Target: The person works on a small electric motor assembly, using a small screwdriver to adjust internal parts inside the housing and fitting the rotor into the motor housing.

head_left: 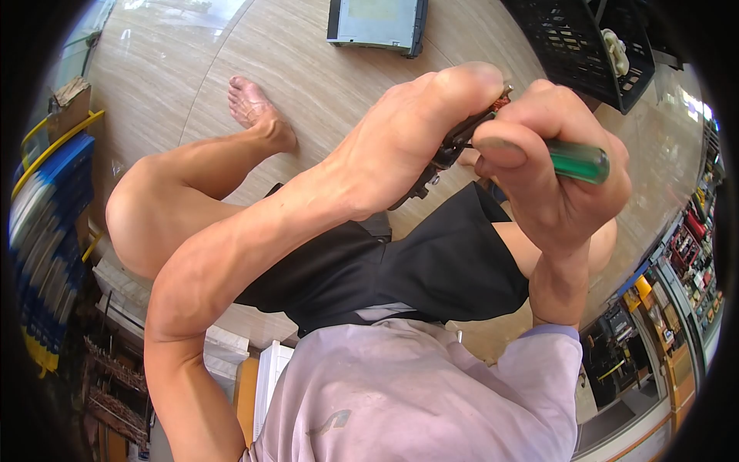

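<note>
Closest to the camera, a green-handled screwdriver lay in the curled grasp of the right hand, its translucent handle sticking out at the side away from a dark mechanical assembly. Fingers and thumb of that hand were bent around the tool, just beside the assembly's upper end; whether the screwdriver's tip met it could not be told, since the hands hid the spot.

That assembly was raised above the person's lap, slanting from lower left to upper right, gripped by the left hand, whose thumb reached along its upper end while the other fingers were mostly out of sight. A copper-red piece showed at its upper end, near the thumb.

Below the assembly came black shorts and, nearer the person's chest, a pale lavender T-shirt. Left of the assembly, well apart, a bare foot stood on the beige tiled floor. Beyond the assembly sat a silvery box-shaped metal unit; beyond and to its right, a black slatted plastic crate. Far left of the assembly stood blue panels within a yellow frame; far right of it, crowded shelves curved along the view's edge.
</note>
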Tool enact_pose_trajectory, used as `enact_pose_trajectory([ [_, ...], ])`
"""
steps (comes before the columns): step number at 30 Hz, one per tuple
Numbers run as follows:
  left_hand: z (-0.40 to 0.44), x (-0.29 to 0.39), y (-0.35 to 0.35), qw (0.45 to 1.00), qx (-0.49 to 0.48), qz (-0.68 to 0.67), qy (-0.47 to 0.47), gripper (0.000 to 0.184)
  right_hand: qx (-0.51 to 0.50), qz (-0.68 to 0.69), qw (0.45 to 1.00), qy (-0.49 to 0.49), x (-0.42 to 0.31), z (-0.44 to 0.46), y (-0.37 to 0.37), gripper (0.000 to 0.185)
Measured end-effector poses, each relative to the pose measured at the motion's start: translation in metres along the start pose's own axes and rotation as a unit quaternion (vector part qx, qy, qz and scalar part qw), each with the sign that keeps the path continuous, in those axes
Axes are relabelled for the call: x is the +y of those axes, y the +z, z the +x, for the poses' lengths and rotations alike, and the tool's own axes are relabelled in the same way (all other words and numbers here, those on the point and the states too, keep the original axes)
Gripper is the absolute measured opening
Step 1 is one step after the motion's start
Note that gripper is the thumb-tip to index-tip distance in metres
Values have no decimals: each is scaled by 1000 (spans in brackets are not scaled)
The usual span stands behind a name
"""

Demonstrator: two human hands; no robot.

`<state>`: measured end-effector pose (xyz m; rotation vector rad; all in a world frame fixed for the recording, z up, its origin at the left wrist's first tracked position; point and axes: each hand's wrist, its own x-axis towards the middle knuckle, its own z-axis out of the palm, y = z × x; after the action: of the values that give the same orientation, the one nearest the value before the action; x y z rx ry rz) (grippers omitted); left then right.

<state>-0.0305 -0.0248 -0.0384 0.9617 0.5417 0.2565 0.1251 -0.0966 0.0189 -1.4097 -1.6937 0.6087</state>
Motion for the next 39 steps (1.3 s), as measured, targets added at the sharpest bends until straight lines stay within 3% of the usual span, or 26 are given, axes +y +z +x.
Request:
enact_pose_trajectory([
  [3,-2,-3,1,997,22,47,62,51,-5,-12,1000,3,-1,-1,0,27],
  [5,-2,-6,3,998,29,28,47,51,0,-14,1000,8,-1,-2,2,24],
  [7,3,-8,5,997,19,-53,-47,52,7,-5,1000,13,0,-4,3,24],
  [12,-1,1,1,998,18,35,-38,57,50,46,998,5,5,-12,-6,29],
  [16,1,-5,6,997,46,22,-66,57,138,154,978,27,17,-20,-23,34],
  [18,0,-3,6,995,41,0,-93,60,181,144,971,62,9,-11,-27,34],
  [20,-3,-6,4,998,28,16,-49,58,82,116,977,156,-3,-11,-31,35],
  [23,-2,1,4,999,7,32,-32,50,-50,15,992,117,7,-13,-21,44],
  [26,-1,1,2,997,-6,70,20,49,-65,33,988,134,9,-14,-6,37],
  [28,0,1,0,995,6,96,8,53,-113,2,985,131,8,-12,-11,31],
  [31,-2,10,-1,991,26,124,-45,58,-105,44,970,214,-4,-10,-13,22],
  [33,-2,1,3,996,55,72,24,57,-77,72,960,261,-7,-8,-15,19],
  [34,-2,-2,2,997,61,38,16,55,-63,86,953,284,-8,-7,-15,17],
  [37,-7,7,0,990,68,-80,-90,50,-40,80,964,250,-9,-7,-11,12],
  [39,-3,1,-4,985,90,-92,-114,54,-39,91,963,251,-5,-8,-7,17],
])
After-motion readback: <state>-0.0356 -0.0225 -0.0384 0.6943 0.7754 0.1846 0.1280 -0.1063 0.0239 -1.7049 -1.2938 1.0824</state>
